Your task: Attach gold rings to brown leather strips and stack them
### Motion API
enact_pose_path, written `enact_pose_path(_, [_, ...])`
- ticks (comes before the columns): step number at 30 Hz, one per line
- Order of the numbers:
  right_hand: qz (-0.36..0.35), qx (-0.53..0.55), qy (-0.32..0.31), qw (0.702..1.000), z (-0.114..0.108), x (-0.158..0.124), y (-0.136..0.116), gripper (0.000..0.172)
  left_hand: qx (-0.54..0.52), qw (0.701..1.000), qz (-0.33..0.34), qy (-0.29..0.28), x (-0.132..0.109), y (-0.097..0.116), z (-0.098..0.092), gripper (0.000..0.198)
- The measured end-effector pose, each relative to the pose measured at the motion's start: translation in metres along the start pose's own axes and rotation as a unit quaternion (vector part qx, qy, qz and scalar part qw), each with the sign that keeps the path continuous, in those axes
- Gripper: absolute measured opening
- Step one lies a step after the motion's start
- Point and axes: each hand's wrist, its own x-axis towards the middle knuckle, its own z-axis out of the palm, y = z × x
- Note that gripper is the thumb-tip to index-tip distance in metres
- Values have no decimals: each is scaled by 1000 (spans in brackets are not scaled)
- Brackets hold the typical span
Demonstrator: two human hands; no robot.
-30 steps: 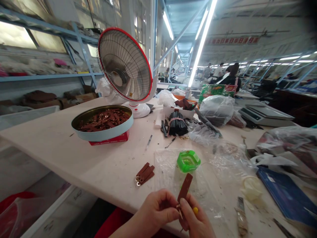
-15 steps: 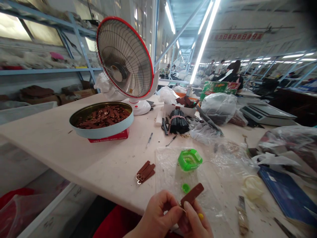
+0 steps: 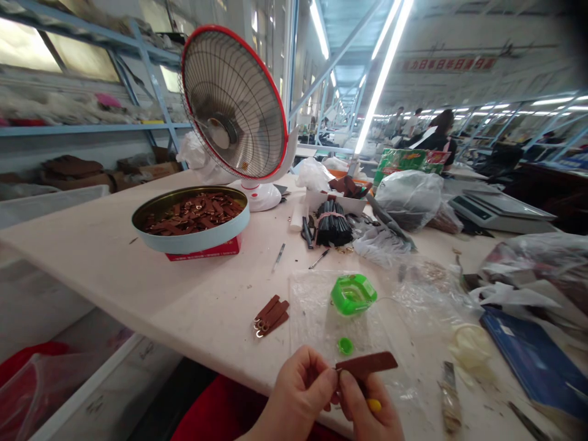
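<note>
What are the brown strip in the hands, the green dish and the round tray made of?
The brown strip: perhaps leather or imitation leather, looking flat and matte. The green dish: likely plastic, glossy and partly see-through. The round tray: seemingly metal, pale paint outside and a gold-toned sheen inside.

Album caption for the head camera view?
Left hand and right hand meet at a brown strip near a green container; similar pieces lie in a round tray.
</note>
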Motion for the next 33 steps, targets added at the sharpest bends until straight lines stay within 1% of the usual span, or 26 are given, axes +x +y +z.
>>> enact_pose_path(3, [37,19,-27,999,-5,7,2,35,0,999,-25,-37,3,0,-5,32])
enact_pose_path(5, [39,1,-39,998,-9,10,5,34,21,999,-25,-40,6,1,-9,29])
enact_pose_path(9, [4,-75,-50,996,-13,14,14,33,69,997,-26,-32,11,0,-14,24])
enact_pose_path(13, [-47,-151,-89,983,-14,18,16,33,126,991,-23,-37,16,-5,-16,20])
enact_pose_path(15, [-67,-177,-109,976,-19,23,12,33,157,987,-16,-18,19,-8,-16,14])
enact_pose_path(16, [-78,-187,-108,973,-23,27,9,35,163,986,-19,-6,21,-9,-15,12])
enact_pose_path(18, [-103,-210,-84,969,-35,38,5,37,147,988,-41,13,25,-12,-14,8])
enact_pose_path(20, [-118,-233,-44,964,-49,51,3,39,117,991,-68,19,30,-13,-13,6])
enact_pose_path(23, [-89,-224,18,970,-64,71,8,45,101,991,-86,30,37,-16,-13,5])
enact_pose_path(26, [-67,-184,65,979,-67,85,18,47,107,989,-92,45,43,-18,-15,6])
enact_pose_path(29, [-76,-174,75,979,-66,92,27,48,112,986,-109,52,46,-20,-17,9])
enact_pose_path(33, [-81,-163,62,981,-66,97,35,48,101,986,-123,50,46,-19,-18,10])
